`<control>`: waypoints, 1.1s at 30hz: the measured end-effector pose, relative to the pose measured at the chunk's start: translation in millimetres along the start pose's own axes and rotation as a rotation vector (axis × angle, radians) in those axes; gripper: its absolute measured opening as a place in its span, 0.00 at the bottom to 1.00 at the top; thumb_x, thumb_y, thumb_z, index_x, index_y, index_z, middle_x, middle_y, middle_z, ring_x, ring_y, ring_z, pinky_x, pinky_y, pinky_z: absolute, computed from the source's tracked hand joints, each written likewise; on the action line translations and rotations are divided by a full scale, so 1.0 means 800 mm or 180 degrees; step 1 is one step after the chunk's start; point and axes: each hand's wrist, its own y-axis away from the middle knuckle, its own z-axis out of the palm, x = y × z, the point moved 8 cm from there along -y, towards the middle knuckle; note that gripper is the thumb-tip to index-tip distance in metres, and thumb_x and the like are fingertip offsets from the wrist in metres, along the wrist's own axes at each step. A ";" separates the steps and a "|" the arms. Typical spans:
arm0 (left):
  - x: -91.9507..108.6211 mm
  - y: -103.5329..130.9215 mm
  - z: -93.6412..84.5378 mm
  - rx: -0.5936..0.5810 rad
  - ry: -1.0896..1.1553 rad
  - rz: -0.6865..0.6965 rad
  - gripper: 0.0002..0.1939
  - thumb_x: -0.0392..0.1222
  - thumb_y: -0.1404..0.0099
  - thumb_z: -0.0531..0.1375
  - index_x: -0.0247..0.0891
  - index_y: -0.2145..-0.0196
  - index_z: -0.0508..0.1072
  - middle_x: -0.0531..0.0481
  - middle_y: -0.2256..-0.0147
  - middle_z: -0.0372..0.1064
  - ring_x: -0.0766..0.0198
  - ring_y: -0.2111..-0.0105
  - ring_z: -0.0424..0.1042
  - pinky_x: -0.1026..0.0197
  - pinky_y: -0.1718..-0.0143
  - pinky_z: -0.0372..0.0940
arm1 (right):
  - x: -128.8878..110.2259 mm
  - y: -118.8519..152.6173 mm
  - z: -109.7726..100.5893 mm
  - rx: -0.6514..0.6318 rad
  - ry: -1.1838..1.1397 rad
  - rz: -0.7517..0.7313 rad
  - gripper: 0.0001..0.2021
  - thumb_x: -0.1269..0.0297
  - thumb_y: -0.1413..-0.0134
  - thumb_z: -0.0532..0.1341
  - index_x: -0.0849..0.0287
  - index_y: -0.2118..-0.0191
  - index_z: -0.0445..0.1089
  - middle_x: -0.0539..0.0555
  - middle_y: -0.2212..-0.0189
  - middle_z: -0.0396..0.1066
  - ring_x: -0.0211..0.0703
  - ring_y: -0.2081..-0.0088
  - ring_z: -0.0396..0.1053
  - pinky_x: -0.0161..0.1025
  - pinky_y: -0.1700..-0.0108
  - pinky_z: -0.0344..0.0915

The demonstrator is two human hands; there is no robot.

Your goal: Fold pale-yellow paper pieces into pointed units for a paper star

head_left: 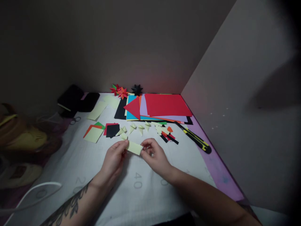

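Observation:
A pale yellow piece of paper (pixel 134 147), narrow and rectangular, is held up between my hands above the white mat. My left hand (pixel 115 154) pinches its left end between thumb and fingers. At the right end, the thumb and fingers of my right hand (pixel 157 157) close on the edge. Just beyond the paper lie several small folded pale yellow pieces (pixel 140 130). Left of them are a black paper square (pixel 113 130) on red ones and a pale yellow square (pixel 93 134) over orange and green ones.
Coloured paper sheets (pixel 168 105) are stacked at the back, with folded paper stars (pixel 122 93) behind. A yellow-black utility knife (pixel 195 138) lies right, near paper scraps (pixel 167 133). Scissors (pixel 75 120) and dark cases (pixel 88 102) sit left. Walls rise behind and right.

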 end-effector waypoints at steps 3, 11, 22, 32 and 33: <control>-0.004 0.004 0.004 -0.0076 -0.0083 -0.0065 0.14 0.46 0.53 0.70 0.33 0.77 0.74 0.55 0.81 0.65 0.72 0.80 0.58 0.68 0.78 0.52 | -0.005 0.000 -0.001 0.0029 0.0050 -0.0165 0.11 0.72 0.52 0.59 0.54 0.61 0.66 0.50 0.64 0.69 0.38 0.69 0.65 0.35 0.68 0.62; -0.007 0.004 0.007 -0.0203 -0.0052 -0.0052 0.13 0.45 0.49 0.69 0.33 0.76 0.73 0.55 0.81 0.63 0.72 0.80 0.57 0.69 0.78 0.52 | -0.025 0.004 -0.006 0.0023 0.0343 -0.0811 0.14 0.76 0.50 0.57 0.53 0.59 0.69 0.51 0.65 0.71 0.41 0.65 0.68 0.37 0.65 0.64; -0.011 0.005 0.008 -0.0199 -0.0065 -0.0108 0.14 0.46 0.50 0.69 0.33 0.75 0.72 0.55 0.80 0.64 0.72 0.78 0.57 0.69 0.77 0.52 | -0.030 0.007 0.001 -0.0031 0.0533 -0.1060 0.15 0.77 0.50 0.57 0.53 0.57 0.69 0.51 0.64 0.71 0.39 0.67 0.68 0.34 0.67 0.66; -0.008 0.008 0.008 -0.0108 -0.0125 0.0009 0.15 0.47 0.50 0.69 0.33 0.75 0.71 0.57 0.79 0.62 0.73 0.78 0.55 0.69 0.77 0.52 | -0.040 0.016 0.002 0.0098 0.0893 -0.1622 0.18 0.79 0.50 0.54 0.54 0.54 0.65 0.55 0.58 0.68 0.44 0.58 0.69 0.40 0.60 0.70; -0.007 0.009 0.008 -0.0081 -0.0116 0.0023 0.15 0.47 0.50 0.69 0.34 0.75 0.71 0.57 0.80 0.62 0.73 0.79 0.55 0.69 0.77 0.52 | -0.043 0.020 0.004 0.0082 0.0985 -0.1769 0.19 0.79 0.50 0.54 0.54 0.53 0.64 0.57 0.56 0.67 0.45 0.55 0.68 0.42 0.56 0.70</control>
